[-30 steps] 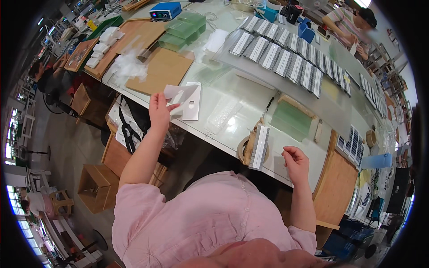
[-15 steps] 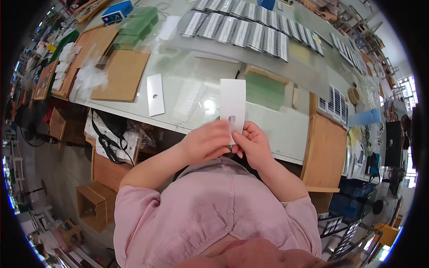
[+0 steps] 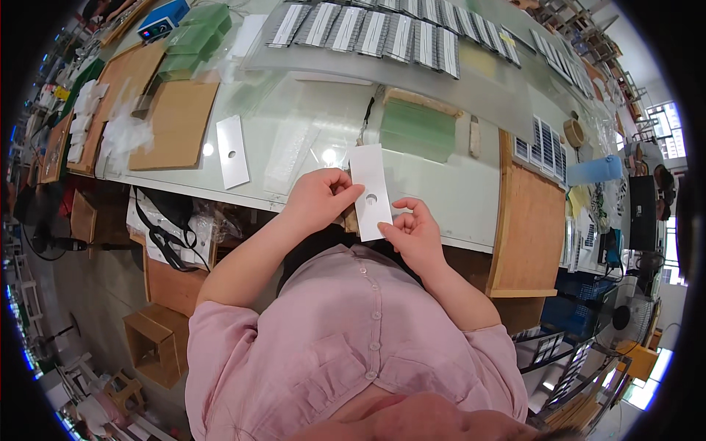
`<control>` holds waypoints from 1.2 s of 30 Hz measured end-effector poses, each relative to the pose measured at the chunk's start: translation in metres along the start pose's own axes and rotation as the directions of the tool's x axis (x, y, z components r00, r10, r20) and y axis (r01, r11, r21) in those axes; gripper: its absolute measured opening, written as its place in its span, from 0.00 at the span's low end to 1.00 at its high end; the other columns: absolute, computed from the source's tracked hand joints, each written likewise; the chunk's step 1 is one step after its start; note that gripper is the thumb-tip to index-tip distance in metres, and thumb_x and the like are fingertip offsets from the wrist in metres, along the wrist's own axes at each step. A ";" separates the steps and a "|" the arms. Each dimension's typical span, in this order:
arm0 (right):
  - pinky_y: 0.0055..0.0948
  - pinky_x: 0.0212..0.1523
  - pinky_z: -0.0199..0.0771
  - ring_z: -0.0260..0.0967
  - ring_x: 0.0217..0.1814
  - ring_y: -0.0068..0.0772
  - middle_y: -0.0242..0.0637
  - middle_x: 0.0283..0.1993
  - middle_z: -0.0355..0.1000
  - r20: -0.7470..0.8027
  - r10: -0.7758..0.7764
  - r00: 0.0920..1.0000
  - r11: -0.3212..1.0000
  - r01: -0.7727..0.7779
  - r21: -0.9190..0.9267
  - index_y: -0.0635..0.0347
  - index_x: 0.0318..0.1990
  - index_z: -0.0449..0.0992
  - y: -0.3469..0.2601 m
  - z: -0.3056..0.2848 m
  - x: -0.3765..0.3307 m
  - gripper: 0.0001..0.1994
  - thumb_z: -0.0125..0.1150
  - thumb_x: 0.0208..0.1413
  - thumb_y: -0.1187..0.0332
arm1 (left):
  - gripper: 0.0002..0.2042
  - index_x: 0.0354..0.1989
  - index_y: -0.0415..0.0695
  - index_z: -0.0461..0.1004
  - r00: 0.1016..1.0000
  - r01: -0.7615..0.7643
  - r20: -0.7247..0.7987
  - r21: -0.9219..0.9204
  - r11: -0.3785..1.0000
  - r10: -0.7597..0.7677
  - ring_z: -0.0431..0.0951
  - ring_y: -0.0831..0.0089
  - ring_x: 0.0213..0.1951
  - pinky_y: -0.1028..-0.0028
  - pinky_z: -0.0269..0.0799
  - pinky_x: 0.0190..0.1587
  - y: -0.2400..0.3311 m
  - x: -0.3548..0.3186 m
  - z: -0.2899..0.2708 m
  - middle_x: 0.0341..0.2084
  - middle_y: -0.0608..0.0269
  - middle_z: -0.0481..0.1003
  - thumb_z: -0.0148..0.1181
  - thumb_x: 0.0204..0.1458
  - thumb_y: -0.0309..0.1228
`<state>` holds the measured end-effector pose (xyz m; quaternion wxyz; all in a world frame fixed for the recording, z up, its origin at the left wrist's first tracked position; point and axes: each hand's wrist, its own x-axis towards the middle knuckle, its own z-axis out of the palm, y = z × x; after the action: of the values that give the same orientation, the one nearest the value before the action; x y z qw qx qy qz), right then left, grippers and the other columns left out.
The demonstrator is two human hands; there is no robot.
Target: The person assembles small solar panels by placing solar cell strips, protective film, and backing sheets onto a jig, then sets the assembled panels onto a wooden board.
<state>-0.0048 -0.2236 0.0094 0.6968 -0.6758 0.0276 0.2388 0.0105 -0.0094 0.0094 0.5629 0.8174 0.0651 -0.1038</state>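
A big, pale worktop (image 3: 478,206) fills much of the busy room, with a gray floor (image 3: 77,294) on the left. The left arm (image 3: 246,257) and right arm (image 3: 469,295) bend in toward the middle. The left grip (image 3: 318,200) pinches the left side of a white card (image 3: 368,170); the right grip (image 3: 416,234) pinches its bottom right corner. The long, flat card is at the worktop's near edge and has a small hole (image 3: 371,198).

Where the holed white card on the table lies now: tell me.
In the head view, left of centre: the holed white card lies on the table near its front edge, just right of the brown cardboard sheet and left of the left hand.
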 end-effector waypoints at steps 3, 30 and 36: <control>0.13 0.19 0.58 0.64 0.22 0.13 0.27 0.23 0.69 -0.015 0.030 0.999 0.997 -0.031 -0.065 0.62 0.47 0.63 0.001 0.002 0.000 0.19 0.64 0.49 0.75 | 0.14 0.27 0.39 0.76 1.000 0.028 -0.011 0.010 1.000 -0.028 0.71 0.76 0.20 0.75 0.67 0.26 0.001 0.001 0.002 0.16 0.65 0.72 0.62 0.49 0.39; 0.17 0.24 0.64 0.60 0.20 0.13 0.24 0.19 0.67 -0.017 0.057 0.998 0.972 -0.059 -0.227 0.61 0.35 0.65 0.001 0.001 0.003 0.14 0.68 0.47 0.74 | 0.08 0.27 0.40 0.75 0.990 -0.023 -0.133 0.247 0.969 0.057 0.67 0.75 0.20 0.75 0.65 0.25 0.006 0.002 0.004 0.18 0.66 0.69 0.65 0.45 0.32; 0.23 0.26 0.66 0.64 0.26 0.24 0.35 0.36 0.70 0.169 -0.529 0.832 0.582 0.500 -0.642 0.60 0.41 0.70 -0.005 0.000 -0.006 0.19 0.72 0.40 0.71 | 0.06 0.28 0.42 0.76 0.758 -0.520 -0.147 0.451 0.725 0.636 0.72 0.63 0.35 0.67 0.70 0.37 -0.007 0.004 0.010 0.33 0.62 0.72 0.64 0.44 0.30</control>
<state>-0.0081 -0.2247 0.0162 0.4485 -0.8605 -0.2414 0.0069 0.0121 -0.0163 -0.0017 0.3798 0.8952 -0.1352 0.1900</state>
